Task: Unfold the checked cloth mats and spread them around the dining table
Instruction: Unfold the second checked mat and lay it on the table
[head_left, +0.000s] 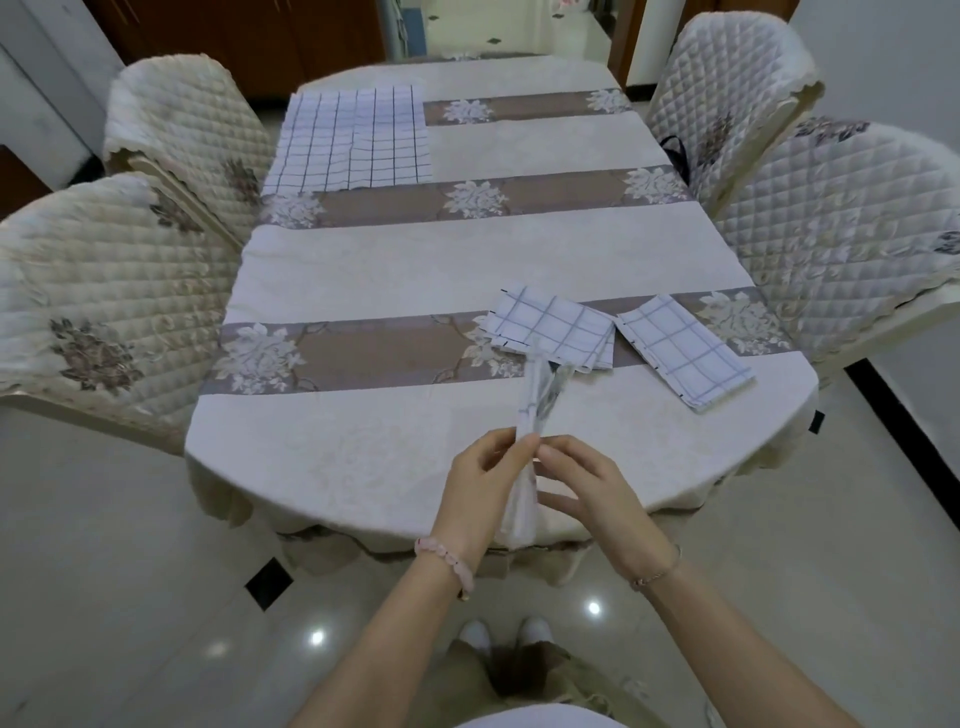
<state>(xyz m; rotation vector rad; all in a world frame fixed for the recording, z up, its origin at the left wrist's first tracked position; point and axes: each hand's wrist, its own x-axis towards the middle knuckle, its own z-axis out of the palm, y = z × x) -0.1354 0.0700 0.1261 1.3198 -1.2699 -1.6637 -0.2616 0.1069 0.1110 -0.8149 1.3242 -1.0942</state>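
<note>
1. Head view, hard to make out: the held mat (537, 400) is blurred and seen almost edge-on, a narrow pale strip in the lower centre of the frame. Its checks cannot be read, its lower end is partly covered by the hands, and the number of layers cannot be told.
2. Hands: the left hand (483, 488) pinches the strip from the left with thumb and fingertips. The right hand (587, 499) pinches it from the right, and its other fingers are spread below. The two hands nearly touch, above the near edge of the table (415, 270) (each wrist has a bracelet).
3. Other mats: a folded mat (550, 332) lies right of centre on a brown flowered band, just behind the top of the held mat. A second folded mat (683, 353) lies just beside it, near the right table edge. A spread mat (358, 137) lies flat in the upper left, and its left side reaches the table edge.
4. Room: the open tablecloth is widest at the middle and the lower left. Quilted chairs (156, 270) stand close along both long sides, partly cut off by the frame.
</note>
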